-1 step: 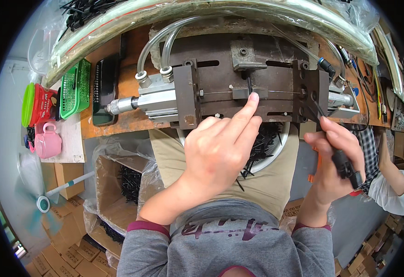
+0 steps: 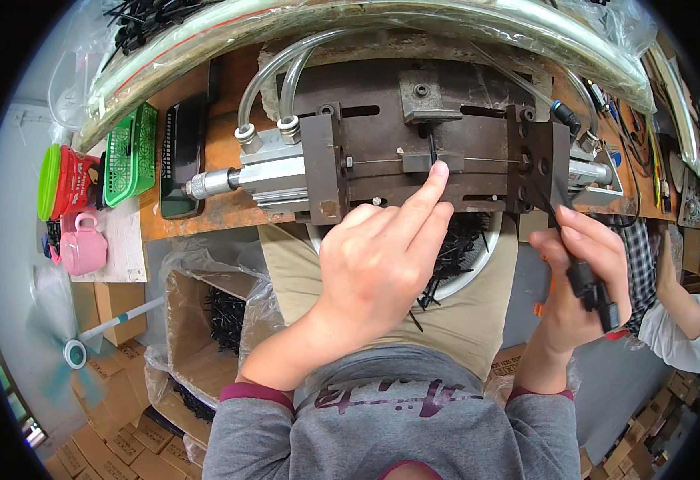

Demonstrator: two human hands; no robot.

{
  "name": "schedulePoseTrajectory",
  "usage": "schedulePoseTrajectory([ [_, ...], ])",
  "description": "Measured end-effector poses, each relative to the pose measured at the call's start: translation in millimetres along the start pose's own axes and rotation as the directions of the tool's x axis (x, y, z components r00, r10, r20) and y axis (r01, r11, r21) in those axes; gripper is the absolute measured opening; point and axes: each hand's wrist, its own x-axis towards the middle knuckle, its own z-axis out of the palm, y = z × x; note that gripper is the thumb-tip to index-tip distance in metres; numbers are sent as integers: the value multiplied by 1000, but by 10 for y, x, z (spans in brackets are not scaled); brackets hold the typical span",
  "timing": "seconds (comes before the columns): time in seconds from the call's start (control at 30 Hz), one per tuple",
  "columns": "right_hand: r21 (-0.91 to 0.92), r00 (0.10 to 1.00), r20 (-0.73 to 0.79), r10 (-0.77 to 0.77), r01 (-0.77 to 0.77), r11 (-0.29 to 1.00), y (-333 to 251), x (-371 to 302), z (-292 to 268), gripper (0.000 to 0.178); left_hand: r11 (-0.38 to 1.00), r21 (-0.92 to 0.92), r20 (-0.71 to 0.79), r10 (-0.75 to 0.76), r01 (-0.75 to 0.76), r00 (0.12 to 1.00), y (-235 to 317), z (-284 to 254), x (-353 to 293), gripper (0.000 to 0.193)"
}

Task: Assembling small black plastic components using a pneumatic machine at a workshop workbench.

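Observation:
My left hand (image 2: 382, 260) reaches over the brown metal fixture (image 2: 478, 144), index finger stretched out, the others partly bent. That fingertip touches the near end of a thin black strip (image 2: 432, 142), which lies across a small dark block (image 2: 414, 163). A fine wire (image 2: 378, 162) runs sideways to the block. My right hand (image 2: 582, 272) is closed on a black plastic piece (image 2: 594, 292), thick and clip-like at its lower end, with thin black tips above the fingers. Whether it is one piece or several, I cannot tell.
Air cylinders (image 2: 274, 180) with clear hoses (image 2: 266, 76) flank the fixture. A round container of black pieces (image 2: 466, 248) sits by my lap. Left are a green basket (image 2: 130, 156), a pink cup (image 2: 84, 246) and an open carton (image 2: 186, 316). Another person's arm (image 2: 682, 308) is at right.
The black piece in my right hand has tilted and shifted slightly, its lower end moving down and left. My left hand keeps its place.

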Motion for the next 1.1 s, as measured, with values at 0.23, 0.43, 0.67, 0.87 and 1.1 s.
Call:
schedulePoseTrajectory([
  [0.23, -284, 938, 130, -322, 347, 894, 71, -8, 118, 41, 749, -650, 55, -119, 126, 991, 45, -135, 16, 44],
  [0.43, -272, 873, 220, -435, 483, 832, 52, 66, 239, 39, 672, -722, 92, -146, 167, 985, 112, -314, 7, 39],
  [0.67, 90, 984, -28, -177, 179, 980, 239, -29, 255, 29, 985, -171, -12, 36, -37, 999, -33, -71, -54, 31],
  [0.87, -154, 985, 63, -162, 170, 973, 111, -8, 168, 28, 1000, -19, 82, 25, -23, 996, -7, -72, 58, 28],
  [1.1, -297, 948, 166, -271, 310, 903, 128, 68, 207, 40, 846, -520, 115, -66, 117, 991, 43, -197, 80, 40],
])
